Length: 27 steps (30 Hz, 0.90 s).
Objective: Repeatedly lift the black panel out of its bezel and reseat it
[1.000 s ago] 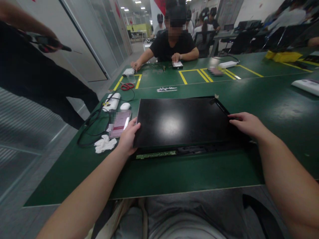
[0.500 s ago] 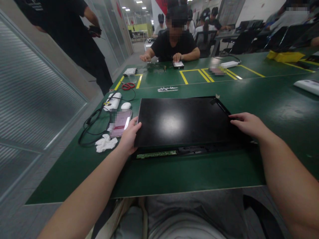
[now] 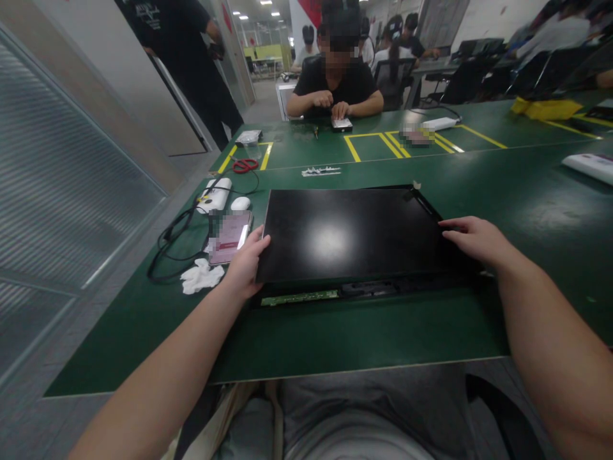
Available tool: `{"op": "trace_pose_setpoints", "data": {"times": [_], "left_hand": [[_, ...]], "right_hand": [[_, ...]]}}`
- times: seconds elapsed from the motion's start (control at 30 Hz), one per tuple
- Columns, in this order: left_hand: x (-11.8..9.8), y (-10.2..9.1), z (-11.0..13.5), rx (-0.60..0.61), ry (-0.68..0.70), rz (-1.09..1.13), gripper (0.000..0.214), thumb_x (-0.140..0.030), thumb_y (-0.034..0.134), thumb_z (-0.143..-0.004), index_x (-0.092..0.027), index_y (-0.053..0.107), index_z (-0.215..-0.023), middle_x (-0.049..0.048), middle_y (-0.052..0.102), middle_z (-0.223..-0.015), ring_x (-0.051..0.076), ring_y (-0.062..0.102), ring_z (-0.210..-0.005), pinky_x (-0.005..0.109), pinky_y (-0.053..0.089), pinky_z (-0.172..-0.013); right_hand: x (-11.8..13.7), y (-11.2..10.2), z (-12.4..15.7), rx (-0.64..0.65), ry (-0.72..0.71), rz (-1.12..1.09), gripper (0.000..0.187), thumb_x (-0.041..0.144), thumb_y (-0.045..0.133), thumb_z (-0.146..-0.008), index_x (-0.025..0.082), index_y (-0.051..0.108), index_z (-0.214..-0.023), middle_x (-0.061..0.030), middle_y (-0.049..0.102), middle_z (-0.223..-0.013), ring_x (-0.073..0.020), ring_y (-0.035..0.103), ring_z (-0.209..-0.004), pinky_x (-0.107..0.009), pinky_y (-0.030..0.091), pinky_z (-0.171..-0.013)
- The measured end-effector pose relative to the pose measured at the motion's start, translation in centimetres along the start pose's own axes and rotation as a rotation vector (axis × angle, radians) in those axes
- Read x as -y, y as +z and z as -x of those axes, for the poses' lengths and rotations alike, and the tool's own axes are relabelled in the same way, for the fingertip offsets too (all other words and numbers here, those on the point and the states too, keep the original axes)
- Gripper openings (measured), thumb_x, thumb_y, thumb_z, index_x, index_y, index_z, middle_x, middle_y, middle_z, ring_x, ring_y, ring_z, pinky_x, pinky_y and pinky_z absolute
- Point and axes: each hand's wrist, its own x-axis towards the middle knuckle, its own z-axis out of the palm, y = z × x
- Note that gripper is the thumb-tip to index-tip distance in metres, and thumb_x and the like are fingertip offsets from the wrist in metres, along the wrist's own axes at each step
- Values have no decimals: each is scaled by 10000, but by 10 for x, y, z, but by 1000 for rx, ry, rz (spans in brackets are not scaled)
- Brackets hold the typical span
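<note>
A large black display panel (image 3: 345,233) lies flat on the green table (image 3: 364,332) in front of me, with a narrow green circuit strip (image 3: 299,298) showing under its near edge. My left hand (image 3: 245,265) grips the panel's left near corner, thumb on top. My right hand (image 3: 474,239) rests over the panel's right edge, fingers curled against it.
Left of the panel lie a phone (image 3: 230,237), a white mouse (image 3: 240,204), a white adapter with black cable (image 3: 177,236) and a crumpled tissue (image 3: 201,278). Red scissors (image 3: 244,166) lie farther back. A seated person (image 3: 338,83) works across the table; another stands at the left.
My hands and the panel have stayed in place. The standing person at the left has walked away toward the back. The seated person has pulled one arm in.
</note>
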Motion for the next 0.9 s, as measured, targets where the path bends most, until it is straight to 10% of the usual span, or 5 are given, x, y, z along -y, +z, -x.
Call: {"op": "trace_pose_setpoints", "data": {"times": [0.9], "left_hand": [[-2, 2, 4, -39, 1, -1, 601, -151, 641, -814, -194, 643, -1414, 49, 803, -968, 231, 746, -770, 242, 493, -496]], "right_hand": [[-15, 3, -7, 47, 17, -160, 595, 81, 576, -757, 184, 786, -1304, -73, 788, -916, -183, 665, -750, -259, 493, -685]]}}
